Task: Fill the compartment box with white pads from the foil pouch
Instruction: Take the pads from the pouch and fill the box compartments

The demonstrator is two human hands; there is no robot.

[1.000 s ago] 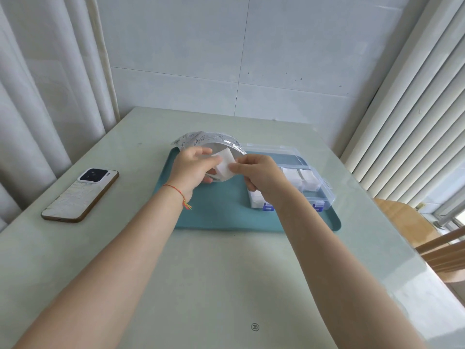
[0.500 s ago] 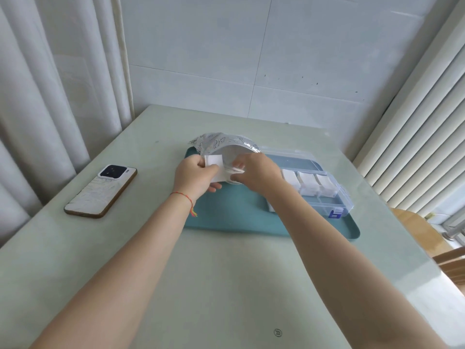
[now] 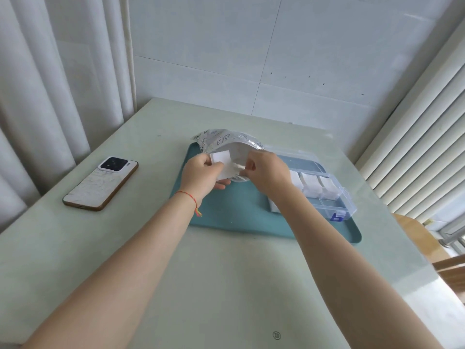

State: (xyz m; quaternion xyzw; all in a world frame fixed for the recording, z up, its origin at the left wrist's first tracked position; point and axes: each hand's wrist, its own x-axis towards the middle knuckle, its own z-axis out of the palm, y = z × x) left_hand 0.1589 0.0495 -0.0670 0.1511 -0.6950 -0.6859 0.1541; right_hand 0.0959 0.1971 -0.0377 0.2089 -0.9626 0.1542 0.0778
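The silver foil pouch [image 3: 221,139] stands open on the far left of the teal tray [image 3: 241,215]. My left hand [image 3: 201,175] holds a small stack of white pads [image 3: 221,161] in front of the pouch mouth. Fingers of my right hand [image 3: 268,168] pinch the right edge of that stack. The clear compartment box [image 3: 327,190] lies open on the tray's right side, with white pads in several compartments. My right wrist hides the box's near left corner.
A phone [image 3: 100,183] lies face down on the pale green table [image 3: 201,285] to the left of the tray. Curtains hang at the left, blinds at the right, and a wooden chair [image 3: 427,245] stands past the table's right edge.
The pad stack has risen slightly in front of the pouch mouth, with my right fingers now pinching its right edge. The view has shifted left, so everything sits further right in the frame.
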